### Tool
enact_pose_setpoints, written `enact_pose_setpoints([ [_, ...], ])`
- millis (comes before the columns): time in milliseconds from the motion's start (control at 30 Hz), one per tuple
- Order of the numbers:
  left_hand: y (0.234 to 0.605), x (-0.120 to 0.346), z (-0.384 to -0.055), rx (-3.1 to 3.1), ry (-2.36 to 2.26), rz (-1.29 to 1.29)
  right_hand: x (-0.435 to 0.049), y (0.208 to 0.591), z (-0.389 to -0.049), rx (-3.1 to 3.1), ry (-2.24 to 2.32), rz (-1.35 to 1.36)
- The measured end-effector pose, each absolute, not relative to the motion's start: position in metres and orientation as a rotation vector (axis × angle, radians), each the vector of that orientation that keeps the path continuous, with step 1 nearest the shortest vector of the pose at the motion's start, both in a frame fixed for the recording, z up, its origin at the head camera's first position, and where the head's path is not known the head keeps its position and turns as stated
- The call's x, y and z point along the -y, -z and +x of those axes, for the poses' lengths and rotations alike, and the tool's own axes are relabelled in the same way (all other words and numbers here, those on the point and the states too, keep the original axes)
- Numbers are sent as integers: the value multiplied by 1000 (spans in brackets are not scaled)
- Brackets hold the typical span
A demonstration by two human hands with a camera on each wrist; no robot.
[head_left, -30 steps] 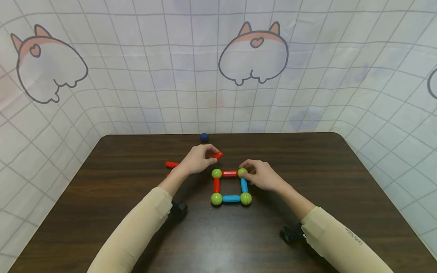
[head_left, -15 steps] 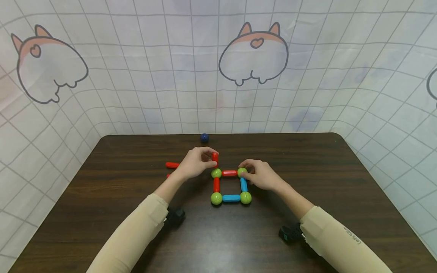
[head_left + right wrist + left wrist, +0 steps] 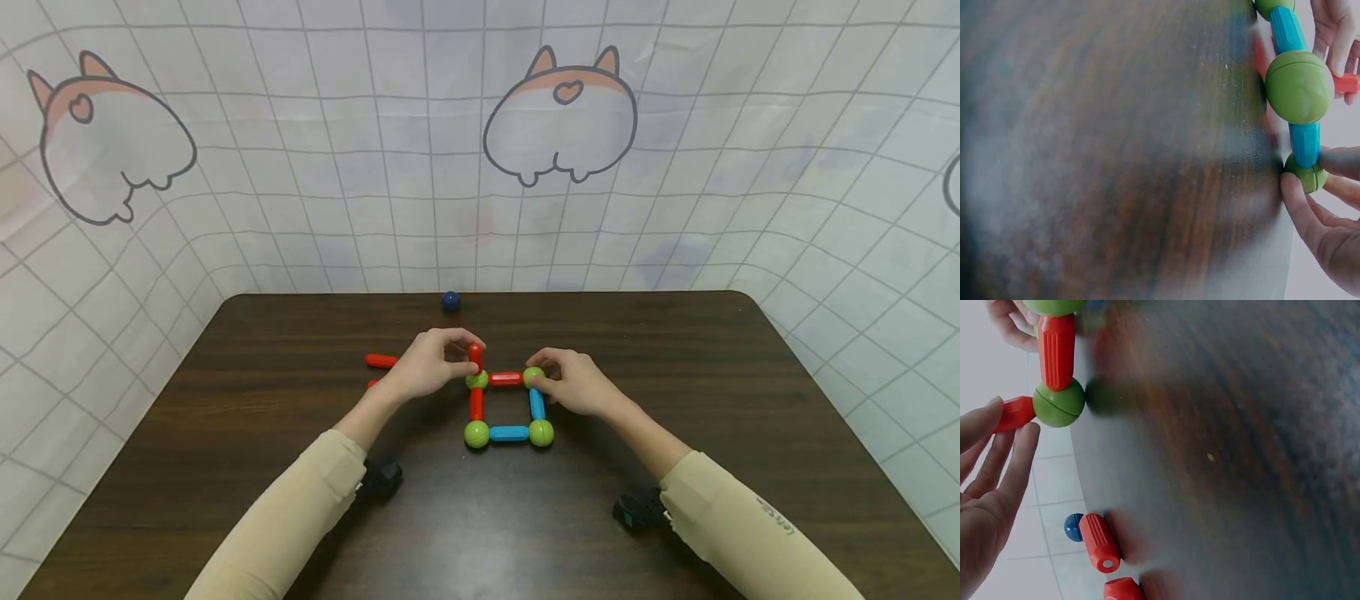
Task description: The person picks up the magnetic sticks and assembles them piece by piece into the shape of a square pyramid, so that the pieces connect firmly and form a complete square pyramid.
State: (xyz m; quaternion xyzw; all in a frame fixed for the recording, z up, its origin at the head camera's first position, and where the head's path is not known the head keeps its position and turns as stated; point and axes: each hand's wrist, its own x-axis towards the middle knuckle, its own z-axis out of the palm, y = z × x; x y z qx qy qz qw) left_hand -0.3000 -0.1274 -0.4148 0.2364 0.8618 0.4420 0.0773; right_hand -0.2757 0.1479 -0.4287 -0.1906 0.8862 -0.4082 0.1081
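Observation:
My left hand pinches a red rod upright over the far-left green ball of a square frame. In the left wrist view the lower end of that red rod meets the green ball. Two red rods and two blue rods, such as the near blue rod, join green balls at the square's corners. My right hand grips the far-right green ball between thumb and fingers; the right wrist view shows this green ball under the fingertips.
Loose red rods lie left of the frame, partly behind my left hand. At the table's far edge sits a dark blue ball. A patterned white cloth hangs behind the table.
My left hand has turned the red rod from slanted to upright and lowered it onto the far-left green ball. My right hand keeps its grip on the far-right ball.

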Motion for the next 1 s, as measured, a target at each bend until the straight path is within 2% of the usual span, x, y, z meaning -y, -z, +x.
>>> enact_pose_setpoints([
  [1000,417,128,-297,-2559,-1308,755,-150,432,-275,-2546,1270,-519],
])
